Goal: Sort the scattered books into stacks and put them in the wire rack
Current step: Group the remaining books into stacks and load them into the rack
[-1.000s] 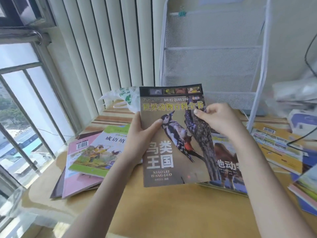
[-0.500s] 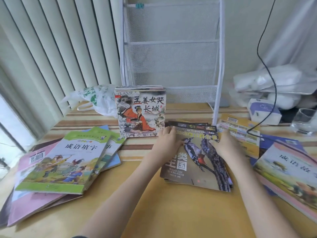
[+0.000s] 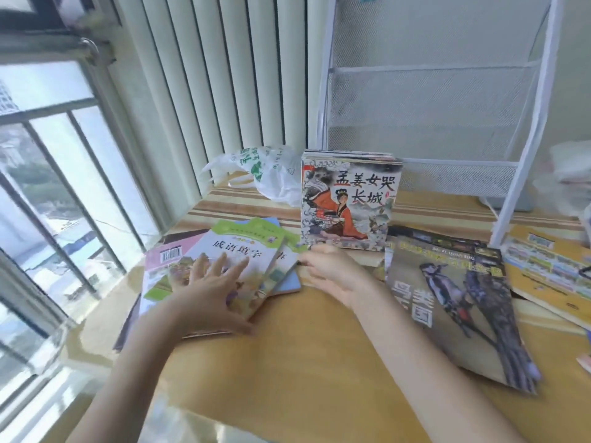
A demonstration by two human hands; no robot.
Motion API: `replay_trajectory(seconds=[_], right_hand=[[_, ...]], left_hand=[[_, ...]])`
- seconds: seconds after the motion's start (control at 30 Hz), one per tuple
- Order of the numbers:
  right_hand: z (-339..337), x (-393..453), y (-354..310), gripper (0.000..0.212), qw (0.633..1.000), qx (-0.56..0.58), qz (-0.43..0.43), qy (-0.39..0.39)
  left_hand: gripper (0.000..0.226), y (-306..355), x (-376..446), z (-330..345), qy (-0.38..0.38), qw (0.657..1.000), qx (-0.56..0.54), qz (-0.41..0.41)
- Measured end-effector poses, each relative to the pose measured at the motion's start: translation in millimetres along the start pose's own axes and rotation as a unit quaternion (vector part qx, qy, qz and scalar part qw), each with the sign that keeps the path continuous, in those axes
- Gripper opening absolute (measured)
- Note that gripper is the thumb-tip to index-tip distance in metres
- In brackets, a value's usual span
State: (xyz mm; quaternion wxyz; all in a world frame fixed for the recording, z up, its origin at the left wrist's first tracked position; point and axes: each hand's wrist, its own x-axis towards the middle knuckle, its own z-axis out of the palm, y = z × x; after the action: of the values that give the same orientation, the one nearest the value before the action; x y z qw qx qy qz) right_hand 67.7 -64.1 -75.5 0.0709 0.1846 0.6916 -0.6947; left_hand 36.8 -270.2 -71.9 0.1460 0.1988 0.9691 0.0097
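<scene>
The left hand (image 3: 212, 284) is lying flat on the green book (image 3: 224, 263), fingers spread and straight, pressing on its cover and gripping nothing. The right hand (image 3: 329, 270) is reaching toward the far right edge of that same loose pile, where a second book (image 3: 284, 266) is sticking out from under the green one; its fingers are blurred, so whether they are pinching an edge or just touching it cannot be told.

The green book is sitting on top of a pink book (image 3: 166, 260) and at least 1 other, fanned out unevenly on the table (image 3: 303, 362) near the window. To the right, the bird book (image 3: 454, 302) is lying on top of a small pile, and a yellow book (image 3: 550, 266) is lying beyond it. A stack of small books (image 3: 350, 206) is standing upright just in front of the wire rack (image 3: 428, 100), whose mesh pockets are looking bare. A plastic bag (image 3: 265, 174) is lying behind the piles.

These are looking like thin, glossy paperbacks: light, floppy, and likely to slide over each other. Squaring the fanned pile is probably best done by pressing on top with 1 hand while the other is pushing the edges in, then lifting the whole pile by both long sides, thumbs on top, so the covers are not slipping or bending.
</scene>
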Motion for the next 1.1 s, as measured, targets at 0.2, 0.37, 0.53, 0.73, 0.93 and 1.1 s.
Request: replay_trajectory(seconds=[0.2, 0.37, 0.53, 0.73, 0.93, 1.1], right_hand=[[36.2, 14.6, 10.9, 0.065, 0.998, -0.033, -0.025, 0.047], [42.5, 19.0, 11.2, 0.064, 0.997, -0.039, -0.042, 0.057], [52.0, 16.3, 8.8, 0.058, 0.988, -0.109, -0.081, 0.076], [70.7, 12.5, 4.0, 0.061, 0.927, -0.333, -0.174, 0.016], [91.3, 23.1, 20.6, 0.079, 0.842, -0.509, -0.170, -0.063], [79.2, 24.0, 13.6, 0.076, 0.840, -0.500, -0.183, -0.107]], left_hand=[[0.130, -30.7, -7.7, 18.8, 0.003, 0.998, -0.012, 0.061], [0.111, -6.0, 2.8, 18.7, 0.076, 0.996, -0.043, 0.027], [0.096, 5.9, 3.9, 6.4, 0.103, 0.968, -0.228, 0.033], [0.048, -72.4, 31.0, 0.7, 0.190, 0.932, -0.238, -0.199], [0.046, -93.8, 45.4, -2.5, 0.206, 0.846, -0.433, -0.233], [0.015, -125.8, 27.7, -15.5, 0.165, 0.696, -0.665, -0.215]])
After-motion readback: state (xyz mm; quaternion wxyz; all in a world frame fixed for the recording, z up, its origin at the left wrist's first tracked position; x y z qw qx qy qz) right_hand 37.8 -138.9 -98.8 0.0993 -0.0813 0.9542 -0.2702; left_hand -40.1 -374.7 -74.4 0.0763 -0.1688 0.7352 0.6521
